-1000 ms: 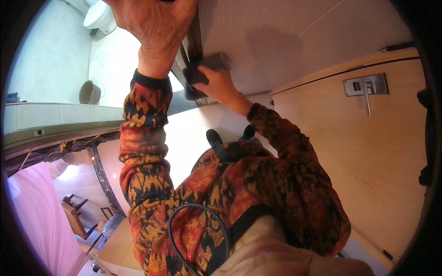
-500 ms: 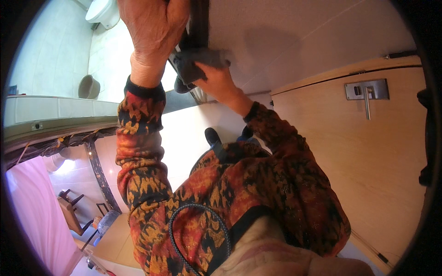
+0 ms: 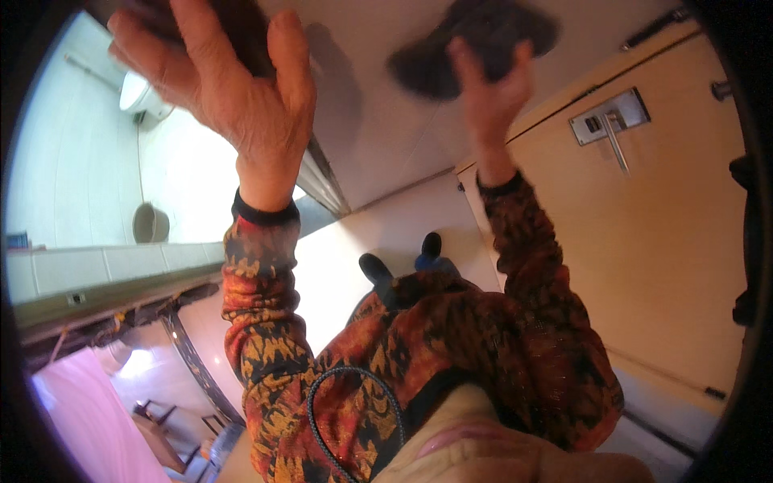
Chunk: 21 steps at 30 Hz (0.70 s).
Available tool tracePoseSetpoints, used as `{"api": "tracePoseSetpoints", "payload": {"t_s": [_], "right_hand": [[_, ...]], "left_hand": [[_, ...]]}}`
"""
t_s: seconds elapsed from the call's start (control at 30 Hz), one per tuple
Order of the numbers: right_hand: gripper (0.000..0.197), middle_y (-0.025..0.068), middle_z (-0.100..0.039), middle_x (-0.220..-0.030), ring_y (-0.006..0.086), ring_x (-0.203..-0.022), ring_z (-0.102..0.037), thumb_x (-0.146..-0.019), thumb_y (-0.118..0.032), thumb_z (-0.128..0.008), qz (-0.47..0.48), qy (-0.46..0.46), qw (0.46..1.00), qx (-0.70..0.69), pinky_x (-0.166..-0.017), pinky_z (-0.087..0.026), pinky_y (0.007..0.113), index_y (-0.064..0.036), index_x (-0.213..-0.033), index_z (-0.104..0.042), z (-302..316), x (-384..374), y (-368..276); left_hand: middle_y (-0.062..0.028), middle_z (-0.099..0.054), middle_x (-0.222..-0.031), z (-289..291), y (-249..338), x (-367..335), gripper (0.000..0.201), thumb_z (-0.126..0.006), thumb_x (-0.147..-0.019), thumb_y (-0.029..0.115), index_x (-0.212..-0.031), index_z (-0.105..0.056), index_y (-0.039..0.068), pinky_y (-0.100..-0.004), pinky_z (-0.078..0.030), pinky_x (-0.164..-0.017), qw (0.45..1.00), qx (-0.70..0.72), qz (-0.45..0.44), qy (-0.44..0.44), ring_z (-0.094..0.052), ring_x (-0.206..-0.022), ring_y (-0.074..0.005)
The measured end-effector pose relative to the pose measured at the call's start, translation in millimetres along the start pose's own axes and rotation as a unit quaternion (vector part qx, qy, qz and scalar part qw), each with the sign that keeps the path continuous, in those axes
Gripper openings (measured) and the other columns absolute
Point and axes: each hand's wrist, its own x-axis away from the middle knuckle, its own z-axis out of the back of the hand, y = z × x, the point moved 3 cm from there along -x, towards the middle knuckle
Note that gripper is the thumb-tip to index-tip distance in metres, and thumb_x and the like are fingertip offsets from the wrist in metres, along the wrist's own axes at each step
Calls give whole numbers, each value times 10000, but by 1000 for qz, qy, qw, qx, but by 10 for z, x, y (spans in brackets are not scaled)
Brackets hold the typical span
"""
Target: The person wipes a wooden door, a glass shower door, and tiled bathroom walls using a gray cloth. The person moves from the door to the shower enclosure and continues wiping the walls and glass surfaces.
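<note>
My left hand (image 3: 245,101) is raised at the upper left with its fingers and thumb spread. Its fingers overlap a dark brown surface (image 3: 141,18) at the top edge; whether they touch it I cannot tell. Farther right, my right hand (image 3: 493,92) holds a dark grey cloth (image 3: 435,64), bunched and smeared by motion. The cloth lies over the pale wall (image 3: 386,36), with thumb and fingers along its near side.
To the right stands a light wooden door (image 3: 628,241) with a metal lever handle (image 3: 616,133). A tiled room at left holds a white toilet (image 3: 141,98) and a bucket (image 3: 150,224). Pink fabric (image 3: 93,410) hangs at lower left. My dark shoes (image 3: 375,268) show below.
My right hand has carried the cloth right and up across the wall, away from the dark frame. My left hand has come lower into view, its spread fingers now showing.
</note>
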Motion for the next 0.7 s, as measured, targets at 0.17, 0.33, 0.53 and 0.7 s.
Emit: {"api": "tracePoseSetpoints", "payload": {"t_s": [0.17, 0.33, 0.53, 0.7], "right_hand": [[578, 162, -512, -1070, 348, -977, -490, -585, -176, -762, 238, 56, 937, 249, -844, -365, 448, -41, -1088, -514, 72, -596, -127], [591, 147, -593, -871, 333, -772, -585, -562, -312, -762, 257, -52, 902, 344, -686, -468, 410, -14, -1018, -532, 191, 282, 675], [594, 174, -590, -989, 362, -842, -578, -611, -275, -760, 38, -111, 884, 452, -731, -448, 446, -26, -1102, -537, 745, 979, 1271], [520, 166, -580, -902, 324, -822, -564, -633, -208, -763, 67, 84, 861, 497, -665, -443, 403, -4, -1053, -534, 1288, -364, 771]], "left_hand": [[-242, -104, -1430, -78, -14, 7, 785, -616, -768, 493, -1376, -277, 130, -639, -135, -972, 990, -142, 10, -3, -49, -1280, -508], [-282, -178, -1395, -48, -77, -31, 805, -563, -769, 574, -1347, -314, 71, -632, -201, -953, 983, -184, 10, 21, -145, -1263, -500], [-296, -191, -1382, -23, -85, -148, 848, -519, -756, 635, -1338, -315, 53, -589, -255, -949, 988, -135, 44, 54, -154, -1281, -459], [-203, -176, -1404, 17, -134, -213, 879, -444, -698, 737, -1365, -278, 189, -505, -443, -860, 971, -216, 91, 46, -270, -1245, -395]]}}
